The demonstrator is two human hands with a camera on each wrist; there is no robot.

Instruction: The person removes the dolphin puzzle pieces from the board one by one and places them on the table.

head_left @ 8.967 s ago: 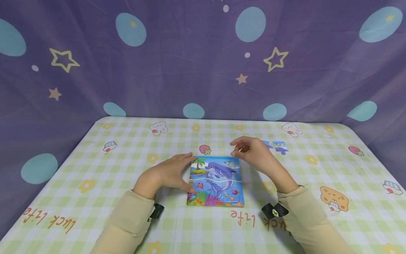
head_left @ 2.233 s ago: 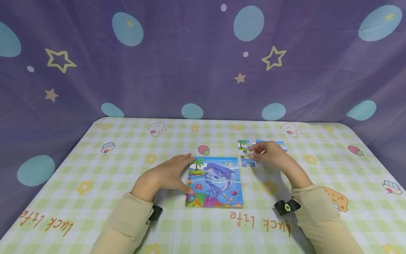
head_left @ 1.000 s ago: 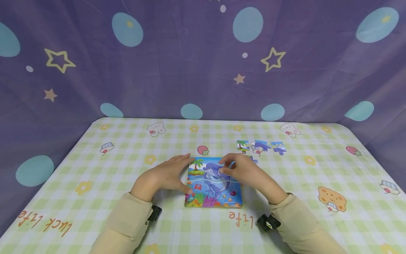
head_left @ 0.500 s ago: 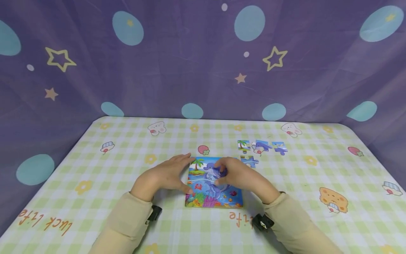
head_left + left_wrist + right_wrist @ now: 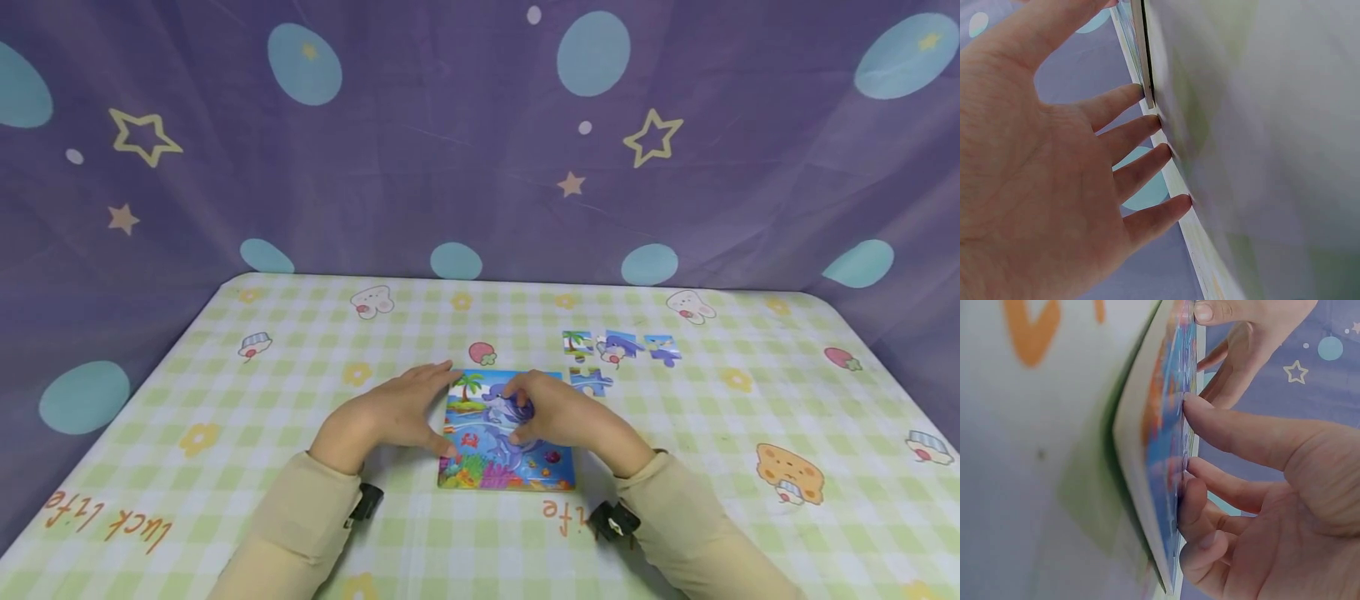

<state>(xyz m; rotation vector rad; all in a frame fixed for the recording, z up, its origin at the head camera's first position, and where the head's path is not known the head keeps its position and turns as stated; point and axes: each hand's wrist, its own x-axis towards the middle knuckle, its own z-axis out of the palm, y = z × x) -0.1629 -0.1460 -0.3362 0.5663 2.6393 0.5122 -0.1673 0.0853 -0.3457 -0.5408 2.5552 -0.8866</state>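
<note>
A dolphin jigsaw board (image 5: 480, 477) lies flat on the table. At its left edge is my left hand (image 5: 390, 412), thumb on the lower left rim; in the left wrist view its fingers are spread and fairly straight, with fingertips at the board edge and tablecloth. My right hand (image 5: 573, 412) is over the middle of the board. The right wrist view shows its thumb (image 5: 1235, 434) and index fingertip touching the picture surface, set apart, while the other fingers curl. Whether a puzzle piece is pinched there is hidden.
Loose puzzle pieces lie beyond the board's upper right: a palm-tree piece (image 5: 577, 343), a dolphin piece (image 5: 622, 342), a sky-and-fin piece (image 5: 662, 348) and a water piece (image 5: 588, 382). A checked tablecloth (image 5: 247, 433) covers the table; a purple curtain (image 5: 420, 167) hangs behind.
My right hand has left the loose pieces, where the water piece lies below the palm-tree piece, and come left onto the board's middle. My left hand stays at the board's left edge.
</note>
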